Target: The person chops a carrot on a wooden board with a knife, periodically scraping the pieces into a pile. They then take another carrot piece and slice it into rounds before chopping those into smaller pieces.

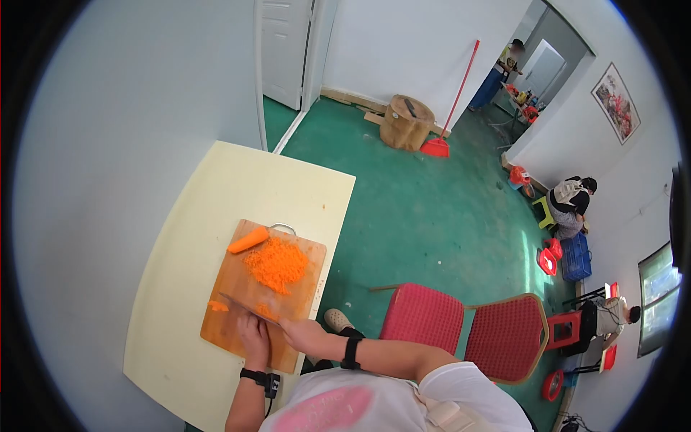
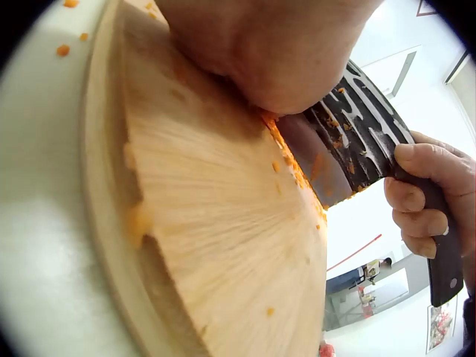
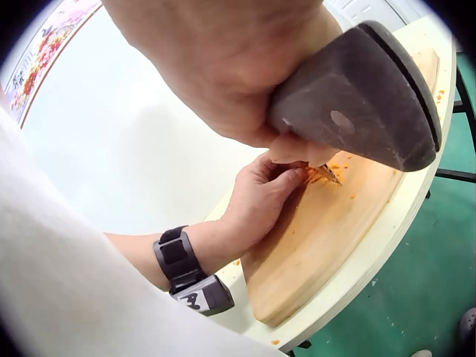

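Observation:
My right hand (image 1: 302, 338) grips the dark handle of a kitchen knife (image 2: 327, 141), whose slotted blade has orange bits stuck to it. The blade's edge is down at the wooden cutting board (image 1: 230, 335). Close beside the blade, my left hand (image 3: 264, 197) pinches carrot pieces (image 3: 316, 175) against the board; its fingertips are mostly hidden. Farther up the board lies a heap of chopped carrot (image 1: 277, 265), with a thick piece of peeled carrot (image 1: 248, 240) at its upper left. A few loose carrot bits (image 1: 217, 306) lie left of the knife.
The board lies on a pale yellow table (image 1: 165, 317) beside a wall. Two red chairs (image 1: 425, 317) stand to the right. A tree-stump block (image 1: 407, 122) and a red broom (image 1: 435, 147) are across the green floor. Other people sit or stand far right.

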### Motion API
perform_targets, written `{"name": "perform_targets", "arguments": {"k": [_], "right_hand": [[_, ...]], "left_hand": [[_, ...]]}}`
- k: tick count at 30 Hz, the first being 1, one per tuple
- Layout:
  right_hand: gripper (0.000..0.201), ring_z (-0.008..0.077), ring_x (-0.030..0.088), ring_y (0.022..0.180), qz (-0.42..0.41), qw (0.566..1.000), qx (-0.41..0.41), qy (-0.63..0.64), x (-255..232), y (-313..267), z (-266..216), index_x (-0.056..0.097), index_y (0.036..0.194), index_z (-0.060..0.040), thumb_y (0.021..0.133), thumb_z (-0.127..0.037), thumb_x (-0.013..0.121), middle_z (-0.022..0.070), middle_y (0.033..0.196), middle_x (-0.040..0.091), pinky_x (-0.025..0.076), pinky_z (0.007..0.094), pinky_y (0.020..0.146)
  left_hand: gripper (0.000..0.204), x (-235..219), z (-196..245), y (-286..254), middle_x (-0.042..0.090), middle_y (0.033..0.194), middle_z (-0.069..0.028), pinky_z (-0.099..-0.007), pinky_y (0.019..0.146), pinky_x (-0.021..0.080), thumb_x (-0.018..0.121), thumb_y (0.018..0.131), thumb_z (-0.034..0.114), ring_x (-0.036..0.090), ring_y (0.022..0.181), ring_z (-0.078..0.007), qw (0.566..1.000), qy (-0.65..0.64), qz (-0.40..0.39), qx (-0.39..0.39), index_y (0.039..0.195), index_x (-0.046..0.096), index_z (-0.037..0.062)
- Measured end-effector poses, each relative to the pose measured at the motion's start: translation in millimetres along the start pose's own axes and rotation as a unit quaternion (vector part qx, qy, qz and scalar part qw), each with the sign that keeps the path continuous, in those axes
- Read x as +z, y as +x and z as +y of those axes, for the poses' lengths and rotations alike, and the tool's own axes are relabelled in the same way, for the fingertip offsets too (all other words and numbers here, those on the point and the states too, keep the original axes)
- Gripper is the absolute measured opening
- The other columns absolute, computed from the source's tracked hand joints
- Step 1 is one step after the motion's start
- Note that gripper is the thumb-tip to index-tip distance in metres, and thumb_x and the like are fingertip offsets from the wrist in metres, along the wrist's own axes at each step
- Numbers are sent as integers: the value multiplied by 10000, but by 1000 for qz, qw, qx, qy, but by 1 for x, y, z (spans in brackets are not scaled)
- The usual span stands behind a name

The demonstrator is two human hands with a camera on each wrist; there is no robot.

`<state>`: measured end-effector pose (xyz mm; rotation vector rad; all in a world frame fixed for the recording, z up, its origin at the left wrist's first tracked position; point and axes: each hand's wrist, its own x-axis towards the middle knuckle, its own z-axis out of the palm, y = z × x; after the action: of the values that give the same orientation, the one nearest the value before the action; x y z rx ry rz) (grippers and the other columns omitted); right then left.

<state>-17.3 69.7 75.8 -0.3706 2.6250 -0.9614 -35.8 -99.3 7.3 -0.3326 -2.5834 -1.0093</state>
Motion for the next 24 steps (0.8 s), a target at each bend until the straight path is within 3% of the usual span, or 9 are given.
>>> {"name": "perform_targets", "arguments": {"k": [10,16,18,20,22,24], "right_hand": [[202,421,620,647,3,1000,11,0,4,15,-3,525,1007,-7,864,-138,470,239,707,618,495,509,580],[201,416,622,650,17,1000,8,11,7,17,-2,531,1006,-26,874,-160,462,235,699,618,493,516,576],[216,415,623,657,11,999,42,2,3,16,-5,544,1025,-46,866,-184,491,233,705,619,493,518,578],[244,422,620,663,27,999,10,-18,13,22,9,560,1040,-57,858,-214,517,235,730,627,490,523,578],[256,437,609,689,8,998,55,42,6,22,6,566,1027,-46,852,-232,543,250,769,632,485,522,599],[247,430,610,698,12,999,52,2,-8,17,-2,560,1019,-39,853,-222,552,250,751,626,487,506,619]], "left_hand": [[120,-6,5,1,586,928,-154,-413,799,438,632,763,7,528,893,-340,1000,-11,-14,-1,876,591,3],[161,-4,9,-4,574,1005,-158,-427,814,429,657,769,49,518,933,-352,998,-17,-29,-55,903,575,13],[163,1,-1,-8,581,1000,-163,-429,810,429,659,769,52,522,928,-359,1000,15,-20,-2,907,581,13],[152,3,-4,-5,591,988,-165,-431,806,433,654,768,41,530,927,-359,1000,19,-10,20,904,592,13],[128,-1,-2,-5,582,907,-161,-427,790,437,647,777,43,531,886,-364,1000,15,-7,-5,889,595,10],[130,-3,-1,-6,569,888,-160,-415,759,445,655,776,51,528,862,-360,1000,2,-1,-26,878,587,10]]}}
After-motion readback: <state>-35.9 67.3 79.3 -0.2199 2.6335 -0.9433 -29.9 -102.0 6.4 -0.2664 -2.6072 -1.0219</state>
